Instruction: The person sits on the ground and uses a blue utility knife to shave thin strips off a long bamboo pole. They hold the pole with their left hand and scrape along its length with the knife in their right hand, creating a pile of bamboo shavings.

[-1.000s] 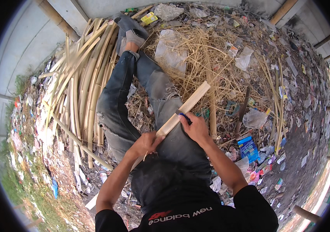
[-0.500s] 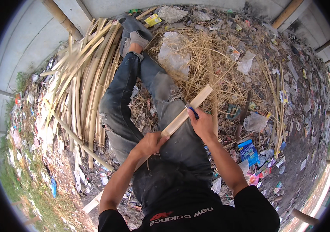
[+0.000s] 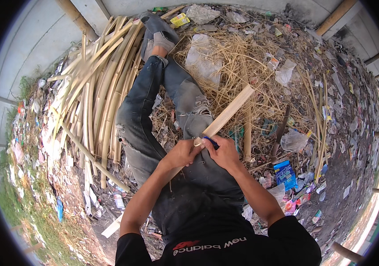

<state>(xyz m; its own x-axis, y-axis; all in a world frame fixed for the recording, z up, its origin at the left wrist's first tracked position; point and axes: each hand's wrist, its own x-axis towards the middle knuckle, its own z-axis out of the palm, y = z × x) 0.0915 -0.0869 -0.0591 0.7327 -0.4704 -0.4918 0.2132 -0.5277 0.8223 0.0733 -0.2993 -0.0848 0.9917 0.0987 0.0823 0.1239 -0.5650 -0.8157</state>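
Note:
A pale split bamboo strip slants across my right thigh, its far end raised toward the upper right. Wrapped around its lower part is my left hand, closed on the strip. Just beside it, my right hand grips a small blue-handled knife pressed against the strip; most of the blade is hidden by fingers. A thin curled shaving stands up from the strip between the two hands. The near end of the strip runs under my left forearm.
A heap of split bamboo lengths lies to the left of my legs. Straw-like shavings cover the ground ahead. A dark long blade-like tool and a blue wrapper lie at right among litter. A pale wall rises behind.
My right hand with the knife has slid down the strip toward my left hand, and a curled shaving now shows there. The strip's upper part looks smoother and paler.

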